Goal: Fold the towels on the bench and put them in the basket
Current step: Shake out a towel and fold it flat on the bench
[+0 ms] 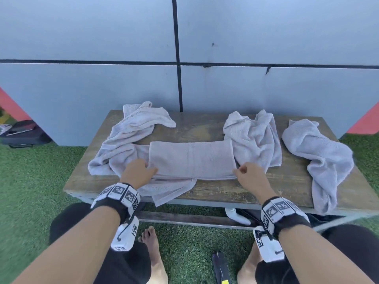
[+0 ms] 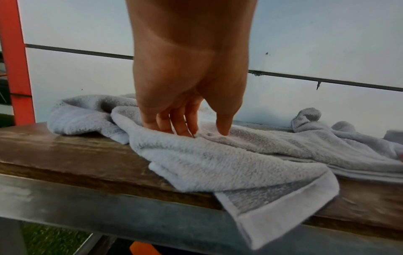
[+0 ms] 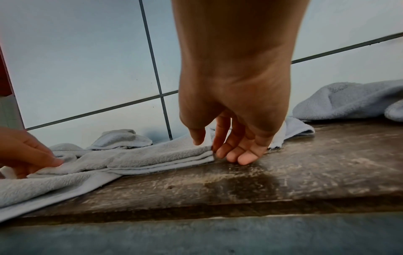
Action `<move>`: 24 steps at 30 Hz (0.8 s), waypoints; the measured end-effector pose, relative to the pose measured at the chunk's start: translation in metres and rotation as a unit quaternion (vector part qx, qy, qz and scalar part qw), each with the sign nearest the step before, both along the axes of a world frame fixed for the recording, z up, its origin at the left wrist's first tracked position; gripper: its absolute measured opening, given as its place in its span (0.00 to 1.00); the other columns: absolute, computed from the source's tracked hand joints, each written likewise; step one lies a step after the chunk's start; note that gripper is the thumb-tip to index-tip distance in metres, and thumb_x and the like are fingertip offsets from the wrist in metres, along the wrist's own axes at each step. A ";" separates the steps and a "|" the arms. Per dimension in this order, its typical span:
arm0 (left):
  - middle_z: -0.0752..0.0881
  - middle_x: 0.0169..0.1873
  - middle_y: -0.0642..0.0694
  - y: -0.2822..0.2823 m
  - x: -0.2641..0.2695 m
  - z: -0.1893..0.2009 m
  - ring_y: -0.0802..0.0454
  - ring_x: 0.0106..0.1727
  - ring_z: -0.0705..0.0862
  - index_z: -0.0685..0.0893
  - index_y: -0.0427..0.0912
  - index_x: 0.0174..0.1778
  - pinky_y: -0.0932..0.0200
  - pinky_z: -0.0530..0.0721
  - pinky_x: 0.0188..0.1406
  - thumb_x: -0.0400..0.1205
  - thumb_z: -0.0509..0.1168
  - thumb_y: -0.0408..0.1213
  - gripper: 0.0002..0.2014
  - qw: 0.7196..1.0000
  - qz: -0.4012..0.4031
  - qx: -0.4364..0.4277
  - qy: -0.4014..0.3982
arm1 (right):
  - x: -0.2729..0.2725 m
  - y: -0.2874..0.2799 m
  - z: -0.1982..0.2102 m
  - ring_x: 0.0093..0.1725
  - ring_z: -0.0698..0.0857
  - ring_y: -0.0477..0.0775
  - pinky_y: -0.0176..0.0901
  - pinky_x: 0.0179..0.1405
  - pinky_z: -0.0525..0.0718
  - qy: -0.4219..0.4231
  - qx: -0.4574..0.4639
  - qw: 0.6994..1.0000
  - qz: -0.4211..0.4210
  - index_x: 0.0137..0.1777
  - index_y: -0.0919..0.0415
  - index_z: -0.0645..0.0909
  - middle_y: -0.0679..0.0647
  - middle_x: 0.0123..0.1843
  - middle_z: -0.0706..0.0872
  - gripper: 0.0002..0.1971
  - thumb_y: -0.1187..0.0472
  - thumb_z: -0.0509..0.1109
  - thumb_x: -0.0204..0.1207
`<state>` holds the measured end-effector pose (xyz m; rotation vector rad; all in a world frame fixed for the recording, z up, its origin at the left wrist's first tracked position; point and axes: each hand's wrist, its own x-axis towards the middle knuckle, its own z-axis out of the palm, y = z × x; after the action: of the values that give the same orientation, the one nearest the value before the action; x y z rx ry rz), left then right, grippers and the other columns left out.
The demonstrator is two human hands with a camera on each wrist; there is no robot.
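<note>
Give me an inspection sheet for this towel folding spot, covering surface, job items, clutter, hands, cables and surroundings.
Surface: wooden bench, worn and stained, metal frame.
Job's things: folded towel at centre front; crumpled towel at left, one corner over the front edge; second crumpled towel right of centre; third crumpled towel at far right, draped over the edge. Basket: nothing seen.
Clutter: nothing seen on the bench.
Hands: left hand on the folded towel's left end; right hand at its right end, fingers relaxed.
Cables: nothing seen.
Surroundings: grey panelled wall, green turf.
</note>
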<state>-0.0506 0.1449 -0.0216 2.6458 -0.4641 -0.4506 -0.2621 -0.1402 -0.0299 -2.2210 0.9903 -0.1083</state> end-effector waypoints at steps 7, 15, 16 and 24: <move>0.64 0.19 0.47 -0.011 -0.006 0.014 0.49 0.24 0.65 0.61 0.43 0.24 0.57 0.63 0.25 0.78 0.65 0.36 0.21 0.999 0.023 -0.022 -0.012 | 0.005 0.005 0.002 0.37 0.85 0.55 0.51 0.37 0.85 0.007 -0.010 1.000 -0.027 0.41 0.56 0.77 0.54 0.37 0.86 0.09 0.54 0.68 0.81; 0.88 0.30 0.38 -0.027 0.022 0.062 0.49 0.27 0.82 0.74 0.40 0.28 0.61 0.77 0.22 0.79 0.66 0.31 0.13 0.980 0.119 -0.160 0.021 | 0.030 -0.018 0.061 0.39 0.88 0.59 0.45 0.32 0.78 -0.066 0.037 0.996 -0.054 0.36 0.62 0.76 0.59 0.36 0.89 0.06 0.64 0.67 0.74; 0.90 0.33 0.38 -0.030 0.026 0.070 0.49 0.28 0.85 0.77 0.39 0.30 0.61 0.80 0.21 0.80 0.66 0.30 0.12 0.973 0.127 -0.191 0.030 | 0.034 -0.020 0.070 0.40 0.91 0.60 0.45 0.31 0.79 -0.086 0.044 0.993 -0.064 0.37 0.62 0.77 0.61 0.37 0.90 0.05 0.64 0.67 0.74; 0.87 0.26 0.39 -0.013 0.022 0.072 0.46 0.29 0.86 0.84 0.36 0.35 0.54 0.89 0.37 0.73 0.74 0.26 0.06 0.948 0.178 -0.255 0.065 | 0.016 -0.021 0.070 0.41 0.92 0.57 0.58 0.51 0.91 -0.114 0.090 0.985 -0.090 0.47 0.62 0.82 0.54 0.30 0.91 0.04 0.66 0.72 0.74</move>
<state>-0.0283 0.1320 0.0508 2.1163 -0.0410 -0.3313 -0.2466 -0.1608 0.0401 -1.9051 1.0283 -0.3343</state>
